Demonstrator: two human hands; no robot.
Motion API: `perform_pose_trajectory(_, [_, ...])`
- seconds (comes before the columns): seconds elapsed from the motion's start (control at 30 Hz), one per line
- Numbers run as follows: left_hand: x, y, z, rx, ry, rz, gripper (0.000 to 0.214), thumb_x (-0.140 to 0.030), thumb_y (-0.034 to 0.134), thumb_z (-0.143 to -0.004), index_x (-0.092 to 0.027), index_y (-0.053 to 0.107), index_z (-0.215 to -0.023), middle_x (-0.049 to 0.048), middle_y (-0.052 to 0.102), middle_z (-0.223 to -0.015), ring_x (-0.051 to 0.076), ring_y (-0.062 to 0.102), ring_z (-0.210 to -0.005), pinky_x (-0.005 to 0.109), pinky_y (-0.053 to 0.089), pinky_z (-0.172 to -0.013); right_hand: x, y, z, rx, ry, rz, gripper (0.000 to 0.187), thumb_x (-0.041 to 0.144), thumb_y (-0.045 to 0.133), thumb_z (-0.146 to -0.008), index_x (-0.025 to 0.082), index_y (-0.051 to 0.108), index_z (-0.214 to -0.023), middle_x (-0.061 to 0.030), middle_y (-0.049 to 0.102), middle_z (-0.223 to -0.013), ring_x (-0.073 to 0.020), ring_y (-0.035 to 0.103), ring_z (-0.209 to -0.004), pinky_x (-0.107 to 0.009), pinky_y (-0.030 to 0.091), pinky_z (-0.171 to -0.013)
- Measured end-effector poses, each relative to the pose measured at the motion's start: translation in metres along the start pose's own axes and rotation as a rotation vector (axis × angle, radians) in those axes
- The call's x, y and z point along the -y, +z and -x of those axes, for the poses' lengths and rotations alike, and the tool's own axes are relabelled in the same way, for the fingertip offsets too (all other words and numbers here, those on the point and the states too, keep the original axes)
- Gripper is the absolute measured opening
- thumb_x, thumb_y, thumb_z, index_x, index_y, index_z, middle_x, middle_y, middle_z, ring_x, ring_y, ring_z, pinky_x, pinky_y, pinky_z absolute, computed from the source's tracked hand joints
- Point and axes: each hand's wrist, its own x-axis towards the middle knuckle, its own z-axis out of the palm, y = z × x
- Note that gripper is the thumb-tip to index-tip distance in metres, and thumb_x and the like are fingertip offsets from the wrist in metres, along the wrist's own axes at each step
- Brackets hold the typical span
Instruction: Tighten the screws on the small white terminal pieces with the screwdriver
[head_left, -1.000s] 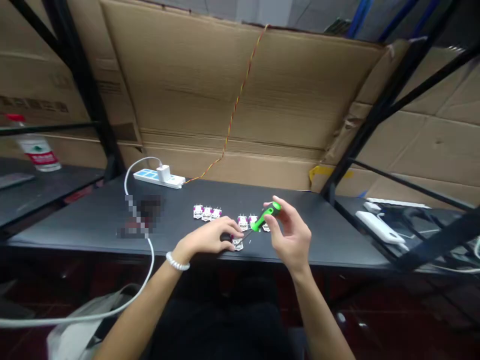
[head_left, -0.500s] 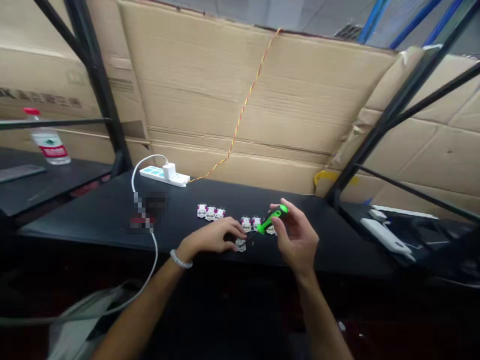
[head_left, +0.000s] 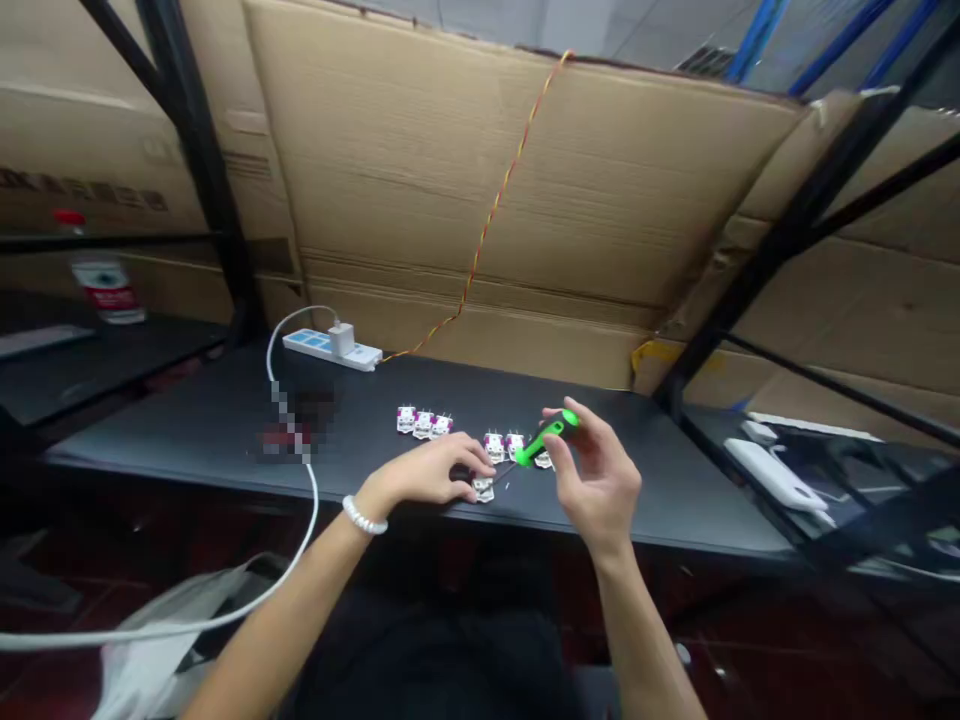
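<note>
My right hand is closed around a green-handled screwdriver, tip angled down and left toward a small white part on the black table. My left hand rests on the table with its fingers curled, pinning that part in place. Behind it lie more small white parts with magenta tops: a group of three and a pair.
A white power strip with a plugged charger sits at the back left; its white cable runs off the front edge. Cardboard sheets wall the back. A water bottle stands far left, white devices at right. Black rack posts flank the table.
The view shifted slightly; both hands stay at the same part, the screwdriver still angled onto it.
</note>
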Motion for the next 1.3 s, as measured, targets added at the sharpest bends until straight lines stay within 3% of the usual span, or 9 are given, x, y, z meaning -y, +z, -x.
perform_pose_trajectory(0.2, [0.002,0.002,0.000,0.000,-0.002,-0.004,0.037,-0.023,0.088,-0.083,-0.024,0.081,-0.119,0.0084,0.075,-0.127,0.027,0.067,-0.121,0.040,0.049,-0.111,0.008,0.004,-0.001,0.055,-0.014,0.007,0.041,0.026,0.074,-0.095,0.028,0.070,-0.135,-0.0086,0.077,-0.120,-0.0242,0.078,-0.106,-0.040,0.067,-0.093])
perform_pose_trajectory(0.43, [-0.003,0.001,0.001,-0.003,-0.033,-0.018,0.025,-0.021,0.089,-0.081,-0.020,0.082,-0.106,0.0089,0.074,-0.121,0.027,0.067,-0.116,0.039,0.051,-0.107,0.039,0.022,-0.015,0.305,-0.148,0.067,0.040,0.020,0.055,-0.102,0.029,0.065,-0.139,-0.0105,0.063,-0.127,-0.0243,0.069,-0.114,-0.042,0.063,-0.094])
perform_pose_trajectory(0.57, [-0.003,0.001,0.001,0.004,-0.044,-0.028,0.019,-0.020,0.088,-0.082,-0.021,0.082,-0.099,0.0076,0.075,-0.121,0.028,0.066,-0.119,0.040,0.049,-0.110,0.043,0.030,-0.026,0.154,-0.239,0.197,0.027,0.028,0.075,-0.093,0.026,0.073,-0.120,-0.0067,0.064,-0.106,-0.0207,0.067,-0.089,-0.037,0.062,-0.079])
perform_pose_trajectory(0.63, [-0.001,0.001,0.000,0.000,-0.032,-0.028,0.021,-0.019,0.088,-0.082,-0.022,0.082,-0.102,0.0069,0.075,-0.122,0.027,0.066,-0.120,0.040,0.049,-0.110,0.042,0.031,-0.029,0.101,-0.252,0.240,0.023,0.028,0.075,-0.094,0.027,0.075,-0.117,-0.0058,0.065,-0.102,-0.0200,0.068,-0.086,-0.036,0.061,-0.078])
perform_pose_trajectory(0.8, [0.001,0.002,0.000,-0.012,-0.001,0.000,0.029,-0.022,0.089,-0.081,-0.023,0.083,-0.109,0.0082,0.076,-0.121,0.027,0.068,-0.117,0.040,0.051,-0.108,0.041,0.022,-0.031,0.242,-0.249,0.220,0.034,0.016,0.048,-0.103,0.024,0.067,-0.131,-0.0112,0.071,-0.120,-0.0243,0.071,-0.112,-0.041,0.060,-0.096])
perform_pose_trajectory(1.0, [0.000,0.001,0.000,0.000,-0.003,-0.008,0.028,-0.017,0.089,-0.081,-0.022,0.083,-0.108,0.0083,0.076,-0.122,0.027,0.066,-0.121,0.041,0.050,-0.111,0.039,0.022,-0.029,0.162,-0.233,0.217,0.026,0.027,0.075,-0.093,0.027,0.074,-0.119,-0.0067,0.068,-0.107,-0.0204,0.069,-0.089,-0.037,0.062,-0.082])
perform_pose_trajectory(1.13, [0.001,0.002,0.000,-0.005,-0.002,0.002,0.028,-0.017,0.089,-0.080,-0.022,0.083,-0.108,0.0086,0.076,-0.121,0.027,0.068,-0.118,0.039,0.051,-0.109,0.036,0.027,-0.032,0.307,-0.174,0.099,0.043,0.018,0.055,-0.102,0.029,0.063,-0.143,-0.0090,0.071,-0.126,-0.0223,0.071,-0.111,-0.040,0.061,-0.098])
perform_pose_trajectory(1.2, [0.001,0.002,0.000,-0.009,-0.004,0.010,0.025,-0.019,0.088,-0.081,-0.022,0.083,-0.105,0.0081,0.075,-0.122,0.027,0.068,-0.117,0.039,0.051,-0.109,0.035,0.029,-0.033,0.334,-0.174,0.063,0.045,0.018,0.054,-0.102,0.028,0.061,-0.145,-0.0095,0.071,-0.130,-0.0234,0.071,-0.115,-0.042,0.060,-0.101])
perform_pose_trajectory(1.3, [0.002,0.002,0.000,-0.005,-0.013,0.009,0.020,-0.019,0.086,-0.082,-0.023,0.082,-0.101,0.0065,0.075,-0.121,0.027,0.067,-0.118,0.040,0.050,-0.109,0.032,0.033,-0.033,0.197,-0.202,0.114,0.034,0.028,0.073,-0.094,0.028,0.073,-0.128,-0.0072,0.069,-0.115,-0.0227,0.069,-0.101,-0.041,0.061,-0.092])
